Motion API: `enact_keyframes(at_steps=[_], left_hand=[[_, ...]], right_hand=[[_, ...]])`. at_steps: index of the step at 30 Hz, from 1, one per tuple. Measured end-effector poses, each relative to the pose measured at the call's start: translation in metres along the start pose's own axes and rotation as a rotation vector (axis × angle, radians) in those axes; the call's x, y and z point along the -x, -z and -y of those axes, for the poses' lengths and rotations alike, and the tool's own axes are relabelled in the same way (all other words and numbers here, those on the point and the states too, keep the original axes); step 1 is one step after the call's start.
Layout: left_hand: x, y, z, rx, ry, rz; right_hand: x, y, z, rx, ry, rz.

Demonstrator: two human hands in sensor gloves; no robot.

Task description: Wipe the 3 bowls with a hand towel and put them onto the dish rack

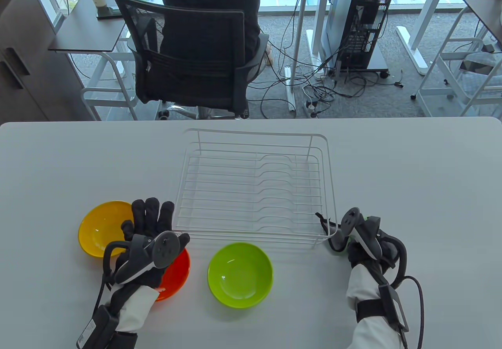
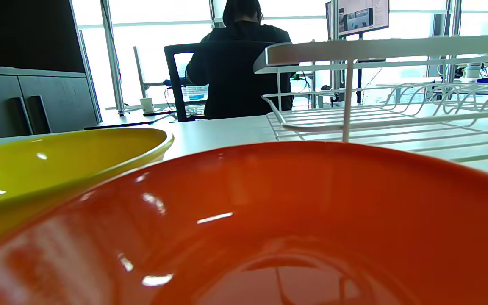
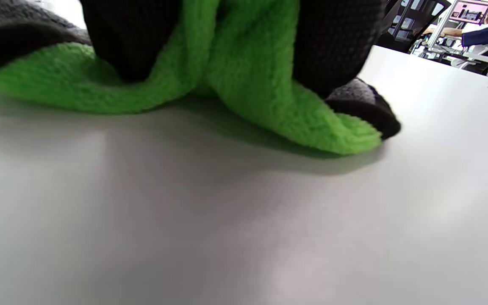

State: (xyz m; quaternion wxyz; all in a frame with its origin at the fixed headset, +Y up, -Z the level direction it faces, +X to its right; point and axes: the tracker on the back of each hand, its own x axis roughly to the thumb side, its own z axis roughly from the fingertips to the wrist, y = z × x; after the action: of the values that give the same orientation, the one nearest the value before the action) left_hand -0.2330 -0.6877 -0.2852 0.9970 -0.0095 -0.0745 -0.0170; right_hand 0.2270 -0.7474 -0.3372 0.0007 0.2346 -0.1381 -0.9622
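Three bowls sit near the table's front edge: a yellow bowl (image 1: 100, 227) on the left, an orange bowl (image 1: 178, 276) beside it, and a green bowl (image 1: 240, 275) in the middle. My left hand (image 1: 159, 221) hovers over the orange bowl's far rim with straight fingers, holding nothing. In the left wrist view the orange bowl (image 2: 295, 220) fills the frame, with the yellow bowl (image 2: 57, 161) behind it. The white wire dish rack (image 1: 332, 176) stands empty behind the bowls. At its front right corner my right hand (image 1: 336, 243) grips a green hand towel (image 3: 252, 80), bunched on the table between black fingers (image 3: 337, 42).
A person sits in a black mesh office chair (image 1: 188, 55) just beyond the table's far edge. A computer tower (image 1: 359, 23) and loose cables are on the floor behind. The dish rack (image 2: 379, 48) rises right of the orange bowl in the left wrist view.
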Motion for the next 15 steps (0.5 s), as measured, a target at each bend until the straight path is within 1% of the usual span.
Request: enact_keyframes(at_steps=[5,6,10,12,15], left_hand=[[0.022,0.000,-0.007,-0.025,-0.082,-0.076],[0.028,0.000,-0.007,-0.024,-0.112,-0.095],[0.055,-0.001,-0.008,-0.041,-0.235,-0.191],[0.071,-0.001,-0.005,-0.054,-0.280,-0.263],[0.092,-0.003,0.002,-0.042,-0.334,-0.364]], right_hand=[[0.005,-0.002,0.011,-0.018,0.184,0.015],[0.007,-0.003,0.014,-0.007,0.218,0.015],[0.015,-0.007,0.031,0.078,0.370,0.001],[0.021,-0.011,0.041,0.124,0.483,-0.041],[0.027,-0.018,0.052,0.183,0.638,-0.050]])
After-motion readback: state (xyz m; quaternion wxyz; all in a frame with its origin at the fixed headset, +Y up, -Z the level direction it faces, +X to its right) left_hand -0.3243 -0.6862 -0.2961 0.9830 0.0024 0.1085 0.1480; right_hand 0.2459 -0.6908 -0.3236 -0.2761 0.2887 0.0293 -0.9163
